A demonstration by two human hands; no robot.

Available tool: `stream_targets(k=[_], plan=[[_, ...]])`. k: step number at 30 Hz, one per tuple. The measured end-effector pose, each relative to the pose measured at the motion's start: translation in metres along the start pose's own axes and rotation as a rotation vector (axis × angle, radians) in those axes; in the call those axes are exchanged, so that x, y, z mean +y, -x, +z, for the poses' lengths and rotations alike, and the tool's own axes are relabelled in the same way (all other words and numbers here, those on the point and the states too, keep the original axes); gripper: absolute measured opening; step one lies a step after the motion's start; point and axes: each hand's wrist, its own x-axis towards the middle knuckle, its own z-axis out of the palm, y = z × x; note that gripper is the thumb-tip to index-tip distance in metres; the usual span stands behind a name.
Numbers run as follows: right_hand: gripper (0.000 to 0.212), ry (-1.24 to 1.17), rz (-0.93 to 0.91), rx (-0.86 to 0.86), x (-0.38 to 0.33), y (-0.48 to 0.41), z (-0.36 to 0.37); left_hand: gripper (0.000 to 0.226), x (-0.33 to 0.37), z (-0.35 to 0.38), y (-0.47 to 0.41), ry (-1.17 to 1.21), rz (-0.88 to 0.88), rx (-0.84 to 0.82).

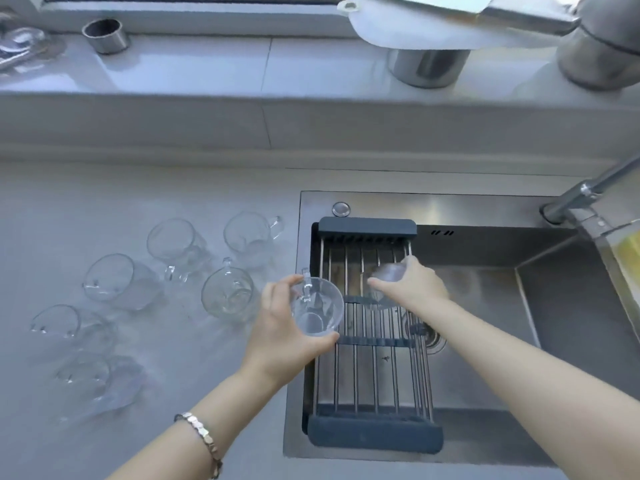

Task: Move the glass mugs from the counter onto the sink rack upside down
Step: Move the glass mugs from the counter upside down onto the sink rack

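Note:
Several clear glass mugs stand upright on the grey counter point(104, 209) left of the sink, the nearest to the sink being one point(228, 294) with its handle at the back. My left hand point(284, 327) grips another glass mug point(317, 306), tilted with its mouth towards me, over the left edge of the sink rack point(367, 372). My right hand point(412, 284) holds a glass mug point(384, 289) upside down on the middle of the rack's bars; it is blurred.
The rack is a dark-framed wire grid across the left part of the steel sink point(485, 341). A tap point(585, 195) stands at the sink's back right. Metal cylinders point(105, 36) and a white item point(408, 26) sit on the window ledge.

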Motion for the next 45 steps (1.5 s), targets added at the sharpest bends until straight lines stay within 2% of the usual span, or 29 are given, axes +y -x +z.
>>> stream_targets(k=[3,6,9,12,14,16,19,20,22,25,28,30,32,34,38,41,45], plan=[[0.081,0.027,0.094,-0.016,-0.029,-0.035,0.018,0.079,-0.003,0.001,-0.009,-0.019,0.005,-0.015],[0.072,-0.013,0.094,0.022,-0.055,-0.054,0.035,0.079,-0.007,0.001,-0.015,-0.023,-0.01,-0.013],[0.053,-0.212,0.015,0.008,-0.071,-0.061,0.046,0.079,-0.011,-0.001,-0.019,-0.017,-0.037,-0.003],[0.05,-0.408,-0.038,-0.061,-0.058,-0.058,0.043,0.078,-0.01,-0.001,-0.022,-0.021,-0.068,-0.016],[0.054,-0.466,-0.096,-0.093,-0.034,-0.044,0.031,0.077,-0.006,-0.001,-0.022,-0.019,-0.088,-0.014],[0.066,-0.447,-0.263,-0.131,-0.01,-0.015,0.018,0.076,0.001,0.0,-0.025,0.04,-0.124,0.003],[0.091,-0.382,-0.529,-0.279,0.011,0.038,0.011,0.068,0.018,0.01,-0.033,0.255,-0.296,-0.033],[0.095,-0.393,-0.572,-0.277,0.014,0.052,0.014,0.071,0.026,0.016,-0.035,0.36,-0.366,-0.076],[0.09,-0.502,-0.572,-0.139,0.02,0.069,0.019,0.081,0.038,0.03,-0.036,0.535,-0.48,-0.176],[0.077,-0.603,-0.502,0.095,0.027,0.076,0.016,0.073,0.048,0.042,-0.037,0.543,-0.505,-0.32],[0.071,-0.429,-0.393,0.133,0.034,0.065,-0.003,0.076,0.038,0.038,-0.04,0.347,-0.423,-0.413],[0.062,-0.166,-0.412,0.192,0.039,0.042,-0.019,0.064,0.025,0.032,-0.041,0.18,-0.366,-0.414],[0.057,0.143,-0.474,0.214,0.035,0.016,-0.035,0.046,0.014,0.024,-0.041,0.116,-0.369,-0.4],[0.055,0.357,-0.483,0.157,0.022,-0.008,-0.046,0.035,0.005,0.019,-0.04,0.099,-0.396,-0.378],[0.054,0.616,-0.511,0.009,-0.01,-0.035,-0.036,0.014,-0.003,0.011,-0.036,0.097,-0.418,-0.342],[0.055,0.701,-0.545,-0.053,-0.02,-0.046,-0.015,0.011,-0.008,0.006,-0.034,0.122,-0.408,-0.326],[0.062,0.564,-0.476,-0.108,-0.013,-0.055,0.009,0.01,-0.019,0.003,-0.03,0.144,-0.415,-0.311]])
